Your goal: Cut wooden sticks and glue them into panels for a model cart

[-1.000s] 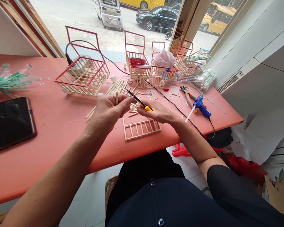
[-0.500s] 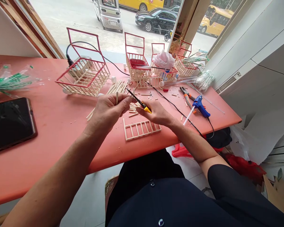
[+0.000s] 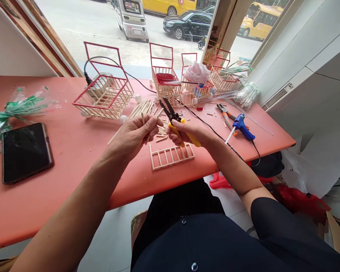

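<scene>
My left hand is closed on thin wooden sticks that poke up between its fingers. My right hand grips yellow-handled cutters, their black jaws apart and pointing up beside the stick tips. Both hands hover just above the salmon table. A flat ladder-like stick frame lies right below my hands. A loose pile of sticks lies behind them.
Stick-and-red-frame baskets stand along the back, with several more near the window. A blue glue gun and orange pliers lie right. A black cable crosses the table. A dark phone and green-tipped bag lie left.
My right hand has raised and turned the cutters so the jaws now stand upright and apart beside the sticks. The left hand keeps hold of its sticks. The view shifted slightly.
</scene>
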The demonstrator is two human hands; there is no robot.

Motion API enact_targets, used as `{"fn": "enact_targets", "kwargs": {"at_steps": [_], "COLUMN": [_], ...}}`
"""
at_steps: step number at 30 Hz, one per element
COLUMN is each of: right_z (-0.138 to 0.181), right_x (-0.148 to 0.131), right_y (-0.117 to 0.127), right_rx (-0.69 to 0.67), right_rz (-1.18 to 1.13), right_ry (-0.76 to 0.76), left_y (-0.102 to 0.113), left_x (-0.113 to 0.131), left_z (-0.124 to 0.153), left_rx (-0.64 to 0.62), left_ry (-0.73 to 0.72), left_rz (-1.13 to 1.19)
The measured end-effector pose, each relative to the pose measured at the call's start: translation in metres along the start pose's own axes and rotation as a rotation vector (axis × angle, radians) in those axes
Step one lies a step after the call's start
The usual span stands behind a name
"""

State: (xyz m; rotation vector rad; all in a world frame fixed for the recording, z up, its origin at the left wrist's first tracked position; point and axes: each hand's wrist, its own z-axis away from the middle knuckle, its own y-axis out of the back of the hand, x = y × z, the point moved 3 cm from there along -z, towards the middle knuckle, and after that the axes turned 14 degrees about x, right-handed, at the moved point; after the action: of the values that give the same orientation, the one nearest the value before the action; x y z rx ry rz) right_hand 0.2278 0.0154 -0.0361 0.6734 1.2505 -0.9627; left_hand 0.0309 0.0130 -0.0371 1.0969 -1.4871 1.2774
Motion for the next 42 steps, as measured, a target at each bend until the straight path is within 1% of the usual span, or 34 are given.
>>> {"fn": "enact_targets", "kwargs": {"at_steps": [3, 7, 10, 12, 17, 19, 23, 27, 30, 32, 34, 37, 42], "right_z": [-0.007, -0.013, -0.011, -0.009, -0.004, -0.004, -0.006, -0.008, -0.009, -0.008, -0.007, -0.005, -0.004], "right_x": [0.001, 0.000, -0.003, -0.005, -0.005, -0.005, -0.005, -0.003, -0.003, -0.003, -0.004, -0.004, -0.005], "right_y": [0.006, 0.013, 0.014, 0.012, 0.008, 0.007, 0.002, -0.004, -0.008, -0.009, -0.009, -0.009, -0.005], "right_rx": [0.145, 0.358, 0.418, 0.408, 0.360, 0.310, 0.205, 0.137, 0.097, 0.117, 0.166, 0.238, 0.354], "right_rz": [0.001, -0.024, -0.043, -0.017, 0.008, -0.048, -0.260, -0.384, -0.461, -0.499, -0.500, -0.443, -0.309], "right_ry": [0.045, 0.213, 0.292, 0.314, 0.360, 0.346, 0.277, 0.190, 0.175, 0.201, 0.244, 0.294, 0.305], "left_y": [0.001, -0.002, -0.006, -0.010, -0.016, -0.018, -0.021, -0.023, -0.023, -0.024, -0.025, -0.025, -0.021], "left_x": [0.000, -0.001, -0.004, -0.006, -0.008, -0.007, -0.005, -0.010, -0.015, -0.017, -0.018, -0.020, -0.017], "left_z": [0.000, 0.003, 0.008, 0.011, 0.014, 0.015, 0.015, 0.014, 0.012, 0.012, 0.012, 0.013, 0.014], "left_rx": [-0.017, -0.049, -0.080, -0.101, -0.119, -0.126, -0.116, -0.083, -0.048, -0.027, -0.026, -0.022, 0.074], "left_ry": [0.024, 0.084, 0.138, 0.149, 0.125, 0.096, -0.016, -0.119, -0.170, -0.160, -0.107, -0.009, 0.021], "left_rz": [0.036, 0.053, 0.011, -0.036, -0.113, -0.122, -0.089, -0.022, 0.032, 0.077, 0.115, 0.105, 0.042]}}
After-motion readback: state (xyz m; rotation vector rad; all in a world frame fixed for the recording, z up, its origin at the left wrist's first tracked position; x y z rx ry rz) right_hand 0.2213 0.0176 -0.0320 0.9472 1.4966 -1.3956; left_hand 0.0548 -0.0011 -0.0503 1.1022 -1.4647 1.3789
